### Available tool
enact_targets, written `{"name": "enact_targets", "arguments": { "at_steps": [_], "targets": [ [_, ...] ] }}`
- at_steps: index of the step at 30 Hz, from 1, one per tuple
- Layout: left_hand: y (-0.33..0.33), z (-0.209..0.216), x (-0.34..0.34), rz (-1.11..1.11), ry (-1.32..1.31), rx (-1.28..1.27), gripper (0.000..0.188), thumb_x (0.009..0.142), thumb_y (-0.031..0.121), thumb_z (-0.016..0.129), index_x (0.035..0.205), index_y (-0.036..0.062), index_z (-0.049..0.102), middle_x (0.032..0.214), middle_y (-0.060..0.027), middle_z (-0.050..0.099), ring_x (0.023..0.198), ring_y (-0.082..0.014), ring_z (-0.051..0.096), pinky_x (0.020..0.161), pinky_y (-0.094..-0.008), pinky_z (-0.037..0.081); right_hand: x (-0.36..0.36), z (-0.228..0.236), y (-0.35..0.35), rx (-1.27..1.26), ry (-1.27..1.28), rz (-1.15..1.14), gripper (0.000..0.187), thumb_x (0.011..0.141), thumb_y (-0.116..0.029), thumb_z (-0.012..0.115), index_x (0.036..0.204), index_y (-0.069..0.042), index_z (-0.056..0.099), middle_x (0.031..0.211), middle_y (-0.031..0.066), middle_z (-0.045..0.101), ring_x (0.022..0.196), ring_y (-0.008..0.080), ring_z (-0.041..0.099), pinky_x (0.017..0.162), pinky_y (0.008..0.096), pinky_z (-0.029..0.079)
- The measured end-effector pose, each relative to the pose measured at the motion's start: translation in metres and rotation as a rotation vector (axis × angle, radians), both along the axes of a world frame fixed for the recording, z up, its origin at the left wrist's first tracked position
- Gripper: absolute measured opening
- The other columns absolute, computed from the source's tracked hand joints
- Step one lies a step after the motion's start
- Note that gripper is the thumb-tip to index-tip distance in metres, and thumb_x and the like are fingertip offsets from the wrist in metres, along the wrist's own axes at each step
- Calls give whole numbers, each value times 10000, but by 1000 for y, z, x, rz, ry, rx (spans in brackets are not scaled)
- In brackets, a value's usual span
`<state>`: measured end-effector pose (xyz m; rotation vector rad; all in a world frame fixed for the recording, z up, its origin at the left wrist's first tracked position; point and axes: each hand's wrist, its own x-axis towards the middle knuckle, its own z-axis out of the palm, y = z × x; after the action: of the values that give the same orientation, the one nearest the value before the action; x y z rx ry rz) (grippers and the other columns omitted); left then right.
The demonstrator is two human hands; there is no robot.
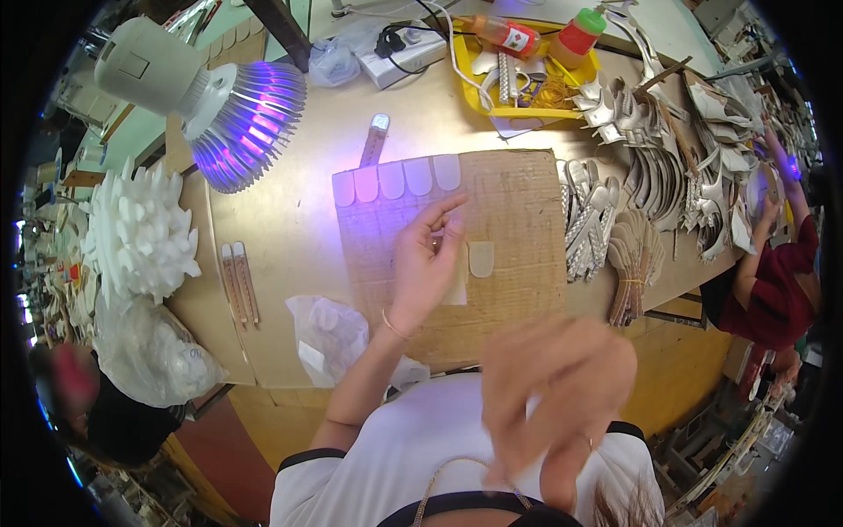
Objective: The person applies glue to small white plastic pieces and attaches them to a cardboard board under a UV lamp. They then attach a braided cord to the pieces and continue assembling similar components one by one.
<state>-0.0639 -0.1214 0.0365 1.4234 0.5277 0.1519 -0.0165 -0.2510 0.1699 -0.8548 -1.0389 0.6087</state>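
My left hand [423, 268] is over a cardboard sheet [518, 193], its fingers curled and thumb drawn toward the index finger. Whatever those fingers hold, if anything, is hidden. A pale strip [458, 288] shows beneath that hand. Beside it, a single rounded pale tab [481, 259] lies on the cardboard. Several similar tabs [421, 176] line up along the far left edge, under purple light. Close to the camera, my right hand [560, 395] is raised in front of my chest, bent at the fingers and blurred. It cannot be made out whether it holds anything.
A ribbed lamp [246, 123] glows purple at far left. Behind the cardboard stands a yellow tray [527, 112] with bottles and tools. Metal pieces [590, 215] and a banded bundle [634, 263] lie right. White foam-like pieces [136, 230] and a plastic bag [327, 334] sit left. Another person [773, 281] works at far right.
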Motion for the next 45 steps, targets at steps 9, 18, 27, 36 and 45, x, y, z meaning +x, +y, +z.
{"name": "enact_targets", "arguments": {
  "at_steps": [9,18,27,36,45],
  "targets": [
    [1,27,5,258,-241,-62,256,1017,171,507,1213,31,596,775,4,560,666,-29,473,579,-194,395,0,-64,3,-780,109,-556,317,769,-190,826,941,0,640,744,19,584,642,71,541,573,213,461],
    [8,10,2,318,-123,-268,228,996,192,566,1114,3,616,783,33,558,666,-22,453,592,-178,370,4,-75,3,-915,156,-311,228,886,-52,688,1081,53,637,816,28,607,675,73,588,605,214,488],
    [25,-7,-7,432,-130,-332,205,966,155,613,1094,-5,634,790,41,558,686,-27,468,605,-182,387,11,-83,-13,-816,123,-353,267,922,-47,636,1172,48,633,848,30,619,744,80,587,640,224,487],
    [28,13,-22,-173,2,-270,187,927,106,660,1056,-29,658,881,-14,641,742,-45,567,663,-196,471,26,-85,-20,-912,-43,-408,280,918,-70,647,1172,47,640,965,17,634,793,80,583,701,224,483],
    [-15,-8,-8,288,-76,-366,116,948,124,635,935,12,664,780,6,643,672,-25,538,590,-188,432,26,-122,-4,-657,446,-478,263,902,-129,689,1111,28,656,876,15,658,770,82,603,692,231,501]
  ]
}}
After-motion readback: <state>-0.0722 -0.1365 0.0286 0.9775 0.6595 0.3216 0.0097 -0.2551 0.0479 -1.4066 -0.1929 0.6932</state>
